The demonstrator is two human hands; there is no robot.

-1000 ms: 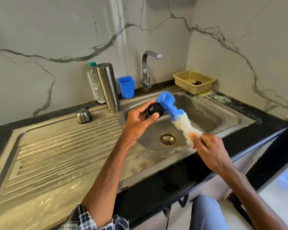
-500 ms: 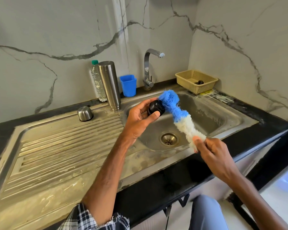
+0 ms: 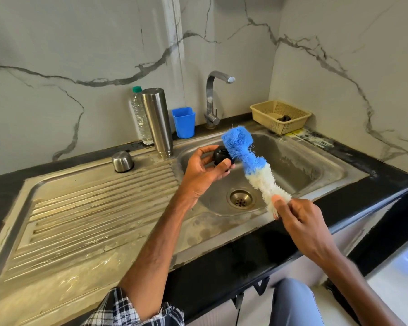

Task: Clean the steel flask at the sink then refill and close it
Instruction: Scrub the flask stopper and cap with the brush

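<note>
The left hand (image 3: 205,171) is held over the sink basin (image 3: 315,165). Its thumb and fingers are curled around a small black flask stopper (image 3: 220,156). The right hand (image 3: 300,220) grips the white lower end of a bottle brush (image 3: 257,170) between the thumb and the curled fingers. The brush is tilted up to the left, and its blue bristle head touches the right side of the stopper. The round drain (image 3: 241,199) is visible between the two hands, lower in the view.

The steel flask (image 3: 157,121) stands on end at the back of the drainboard (image 3: 92,208), just beside the left rim of the basin and well apart from both hands. A clear plastic water bottle (image 3: 139,118) with a green cap stands just behind it, near the marble wall. To the left, a small steel cup lid (image 3: 122,161) sits mouth-down on the drainboard. A blue plastic cup (image 3: 184,123) is between the flask and the faucet (image 3: 212,102). In the right corner of the black bench (image 3: 257,252) there is a beige basket (image 3: 290,127). It holds a small dark object that is too small to identify.
</note>
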